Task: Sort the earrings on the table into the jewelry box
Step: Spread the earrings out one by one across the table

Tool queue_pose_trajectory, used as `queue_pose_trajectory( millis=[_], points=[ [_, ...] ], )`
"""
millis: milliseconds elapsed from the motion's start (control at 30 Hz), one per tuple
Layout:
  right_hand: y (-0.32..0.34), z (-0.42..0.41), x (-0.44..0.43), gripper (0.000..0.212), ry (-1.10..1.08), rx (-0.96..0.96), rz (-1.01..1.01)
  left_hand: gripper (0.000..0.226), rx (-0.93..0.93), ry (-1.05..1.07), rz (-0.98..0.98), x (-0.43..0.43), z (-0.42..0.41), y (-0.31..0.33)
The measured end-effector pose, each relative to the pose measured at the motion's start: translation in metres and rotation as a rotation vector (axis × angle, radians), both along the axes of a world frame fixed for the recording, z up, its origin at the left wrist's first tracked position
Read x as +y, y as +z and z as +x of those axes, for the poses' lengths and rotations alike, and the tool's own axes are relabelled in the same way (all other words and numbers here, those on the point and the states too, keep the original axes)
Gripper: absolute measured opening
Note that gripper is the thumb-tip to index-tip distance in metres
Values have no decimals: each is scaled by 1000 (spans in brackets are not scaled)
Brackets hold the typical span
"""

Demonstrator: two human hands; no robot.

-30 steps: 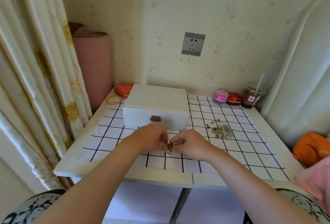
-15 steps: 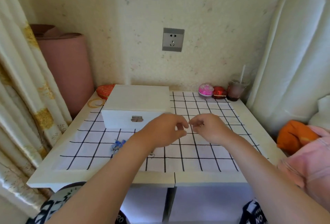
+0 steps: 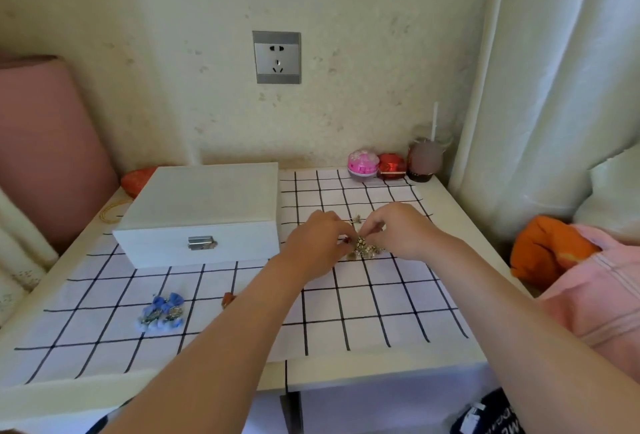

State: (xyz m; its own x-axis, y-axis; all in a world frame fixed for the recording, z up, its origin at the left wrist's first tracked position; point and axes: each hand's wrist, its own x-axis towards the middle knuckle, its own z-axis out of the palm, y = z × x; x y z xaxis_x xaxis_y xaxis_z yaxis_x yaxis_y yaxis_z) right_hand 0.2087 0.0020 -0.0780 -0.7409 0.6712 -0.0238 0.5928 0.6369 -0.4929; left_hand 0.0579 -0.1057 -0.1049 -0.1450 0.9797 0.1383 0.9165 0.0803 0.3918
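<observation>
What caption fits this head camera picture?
Left hand and right hand pick at the earring pile beside the closed jewelry box.

Beyond the left hand [image 3: 318, 243] and right hand [image 3: 405, 231] we find a speckled cream plaster wall [image 3: 173, 53] carrying a grey rectangular socket plate [image 3: 276, 57]. A white flat-topped table [image 3: 448, 207] lies beneath them. White fabric [image 3: 554, 87] rises further right; a dusty-pink upright roll [image 3: 45, 143] stands far left.

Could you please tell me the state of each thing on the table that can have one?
Box: closed, latch down.
Earring pile: on the cloth, between both hands.
Left hand: pinches the pile.
Right hand: pinches the pile.
Blue earrings: paired on the cloth, untouched.
Cup: upright, straw in.
</observation>
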Motion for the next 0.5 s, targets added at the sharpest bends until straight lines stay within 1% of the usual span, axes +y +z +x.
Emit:
queue_pose_trajectory(
  millis=[67, 133, 233, 433, 500],
  points=[
    [-1, -4, 1, 16, 22, -35, 30, 13, 5, 29, 3, 3, -3, -3],
    [-2, -8, 4, 16, 35, -57, 42, 10, -31, 67, 16, 6, -7, -5],
    [-3, -13, 6, 16, 33, -59, 28, 4, -200, 122, 42, 7, -9, -5],
    [0, -16, 10, 19, 21, -57, 50, 5, -517, 156, 110, 6, -15, 8],
    [-1, -14, 13, 19, 17, -77, 69, 6, -609, 152, 85, 4, -18, 12]
  ],
)
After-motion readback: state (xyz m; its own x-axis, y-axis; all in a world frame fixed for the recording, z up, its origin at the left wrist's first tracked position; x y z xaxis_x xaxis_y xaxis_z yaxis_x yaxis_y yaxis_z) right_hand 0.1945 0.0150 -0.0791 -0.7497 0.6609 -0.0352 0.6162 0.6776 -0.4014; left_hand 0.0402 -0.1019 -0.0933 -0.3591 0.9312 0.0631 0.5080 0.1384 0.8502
